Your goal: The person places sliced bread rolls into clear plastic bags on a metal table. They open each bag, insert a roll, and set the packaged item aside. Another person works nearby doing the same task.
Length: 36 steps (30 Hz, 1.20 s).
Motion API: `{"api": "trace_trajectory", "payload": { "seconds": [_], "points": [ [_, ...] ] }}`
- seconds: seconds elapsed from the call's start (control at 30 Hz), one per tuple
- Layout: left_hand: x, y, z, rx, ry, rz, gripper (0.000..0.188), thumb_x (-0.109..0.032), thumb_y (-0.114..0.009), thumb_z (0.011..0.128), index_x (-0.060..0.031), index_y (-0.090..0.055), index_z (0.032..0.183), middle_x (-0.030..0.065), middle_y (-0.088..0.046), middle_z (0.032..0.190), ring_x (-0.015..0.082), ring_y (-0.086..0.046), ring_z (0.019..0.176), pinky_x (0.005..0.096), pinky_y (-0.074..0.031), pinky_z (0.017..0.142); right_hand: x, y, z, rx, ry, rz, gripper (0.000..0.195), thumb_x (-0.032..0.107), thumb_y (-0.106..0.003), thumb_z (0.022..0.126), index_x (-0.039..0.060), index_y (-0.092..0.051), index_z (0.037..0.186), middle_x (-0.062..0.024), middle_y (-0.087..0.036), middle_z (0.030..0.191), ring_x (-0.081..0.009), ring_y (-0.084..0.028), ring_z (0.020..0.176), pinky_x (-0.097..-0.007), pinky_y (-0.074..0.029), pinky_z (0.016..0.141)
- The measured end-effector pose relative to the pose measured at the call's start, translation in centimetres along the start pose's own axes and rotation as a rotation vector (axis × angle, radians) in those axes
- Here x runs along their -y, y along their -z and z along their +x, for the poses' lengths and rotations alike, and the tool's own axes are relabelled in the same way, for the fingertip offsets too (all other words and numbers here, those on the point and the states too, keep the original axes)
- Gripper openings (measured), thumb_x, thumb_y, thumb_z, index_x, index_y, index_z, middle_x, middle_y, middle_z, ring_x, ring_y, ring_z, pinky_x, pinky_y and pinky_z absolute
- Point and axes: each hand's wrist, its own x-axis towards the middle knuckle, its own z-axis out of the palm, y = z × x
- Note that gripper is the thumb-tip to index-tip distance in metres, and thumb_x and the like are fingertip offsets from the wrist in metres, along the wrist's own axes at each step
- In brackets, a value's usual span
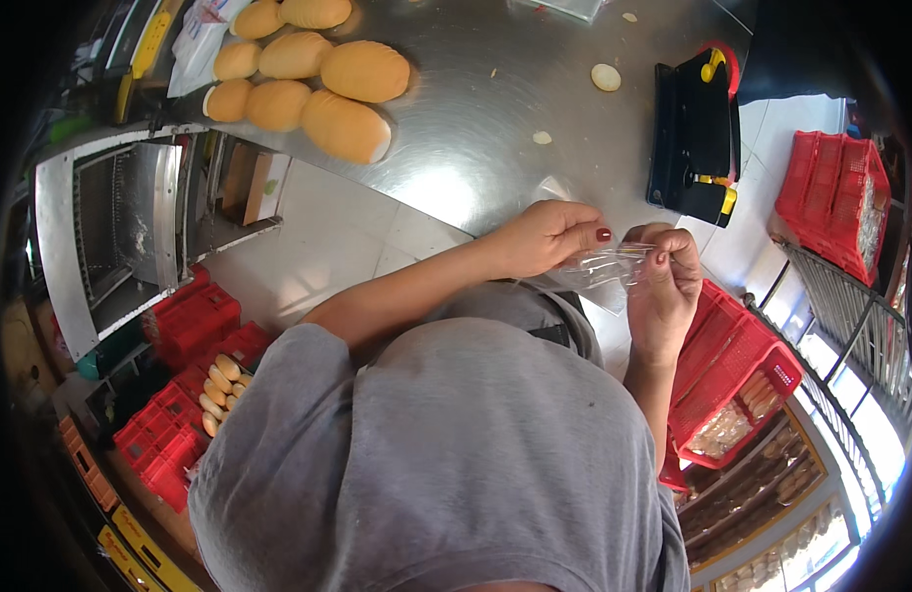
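Clear plastic film, perhaps a bag, point(604, 268) is stretched between my two hands at the near edge of a stainless steel table point(470, 111). My left hand point(548, 238) pinches its left end between thumb and fingers. Its right end is gripped by the thumb and bent fingers of my right hand point(664, 277). To the far left on the table, several sliced bread loaves point(365, 72) lie in rows. Loose bread end slices point(606, 77) are scattered on the steel. Beyond my right hand stands a black bag sealer or similar device point(694, 140) with yellow and red parts.
Red plastic crates point(737, 370) with bagged bread stand at the right, another red crate point(833, 200) farther up. A metal-framed rack point(115, 229) is at the left, above red crates point(163, 444) and long rolls point(223, 385). A person in dark clothing point(796, 52) is at the top right.
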Motion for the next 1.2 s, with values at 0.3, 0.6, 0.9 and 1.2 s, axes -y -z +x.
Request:
{"api": "trace_trajectory", "payload": {
  "seconds": [0.3,0.6,0.9,1.2],
  "points": [
    [-0.1,5.2,7.8,-0.368,-0.056,1.157,0.022,-0.027,-0.065,0.092,-0.0057,-0.065,0.096,0.0083,-0.063,0.072,0.0231,-0.059,0.064,0.0338,-0.046,0.059,-1.8,2.2,-1.2,0.038,-0.392,-0.166,0.021,0.018,-0.061,0.097,0.0068,-0.053,0.081,-0.0005,-0.053,0.070,-0.0148,-0.048,0.056,-0.0316,-0.046,0.060],
    [3.7,9.7,16.4,-0.665,-0.583,1.426,0.024,-0.011,-0.071,0.080,-0.0062,-0.064,0.102,0.0136,-0.067,0.095,0.0327,-0.061,0.095,0.0423,-0.051,0.082,-0.4,1.2,0.5,0.203,-0.170,-0.258,0.013,-0.011,-0.062,0.085,-0.0003,-0.053,0.085,-0.0067,-0.064,0.086,-0.0097,-0.060,0.079,-0.0236,-0.049,0.074],
    [8.5,12.0,-3.2,-1.007,-0.271,1.260,0.026,-0.009,-0.071,0.080,-0.0068,-0.057,0.102,0.0120,-0.065,0.079,0.0308,-0.065,0.076,0.0398,-0.052,0.068,-9.9,-3.1,4.0,0.508,-0.344,-0.757,0.007,0.004,-0.064,0.083,0.0002,-0.059,0.085,-0.0114,-0.065,0.074,-0.0199,-0.063,0.064,-0.0340,-0.051,0.063],
    [9.8,14.9,-9.7,-1.357,-0.023,1.226,0.020,-0.013,-0.072,0.086,-0.0060,-0.056,0.096,0.0105,-0.065,0.069,0.0297,-0.065,0.059,0.0384,-0.051,0.054,-18.4,-11.6,6.7,0.729,-0.136,-0.791,0.023,0.001,-0.062,0.083,-0.0024,-0.063,0.105,-0.0068,-0.067,0.083,-0.0129,-0.063,0.074,-0.0301,-0.051,0.069]
  ]
}}
